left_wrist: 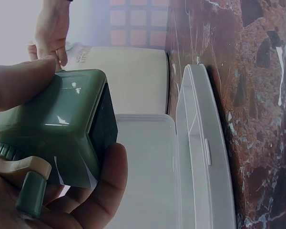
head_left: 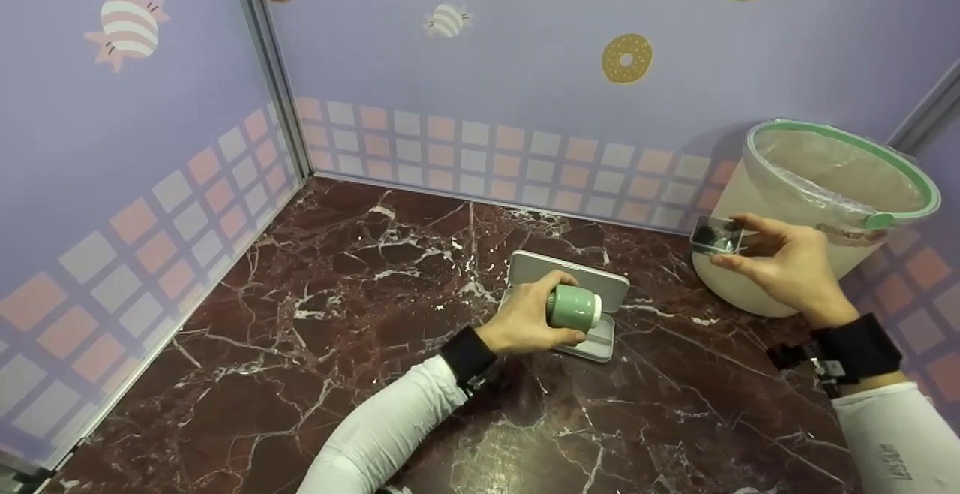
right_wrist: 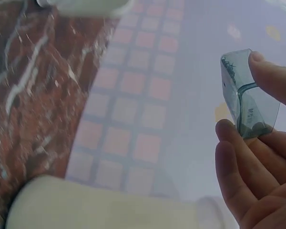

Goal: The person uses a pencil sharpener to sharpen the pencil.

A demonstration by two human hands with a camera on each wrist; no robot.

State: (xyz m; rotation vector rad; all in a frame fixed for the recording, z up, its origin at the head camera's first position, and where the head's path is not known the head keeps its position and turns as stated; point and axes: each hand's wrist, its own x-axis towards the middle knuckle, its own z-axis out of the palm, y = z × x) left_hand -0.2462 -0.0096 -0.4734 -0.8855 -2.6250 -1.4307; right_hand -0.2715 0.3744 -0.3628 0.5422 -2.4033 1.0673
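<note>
My left hand (head_left: 525, 319) grips a green crank pencil sharpener (head_left: 574, 308) above an open white pencil case (head_left: 568, 276). In the left wrist view the sharpener's beige crank (left_wrist: 25, 167) with its green knob shows, and a dark face is toward the case. Between thumb and fingertips, my right hand (head_left: 795, 265) pinches a clear plastic shavings drawer (head_left: 716, 237) by one end. Dark bits lie inside the drawer, gathered along its edges in the right wrist view. The drawer overlaps the left side of a bin (head_left: 739, 205) in the head view.
The bin is pale, with a green rim (head_left: 926, 179) and a clear plastic liner (head_left: 795, 167), close to the back wall at right. Patterned panels (head_left: 510, 28) enclose the dark red marbled table (head_left: 337, 329). Small white specks (head_left: 454, 269) lie left of the case.
</note>
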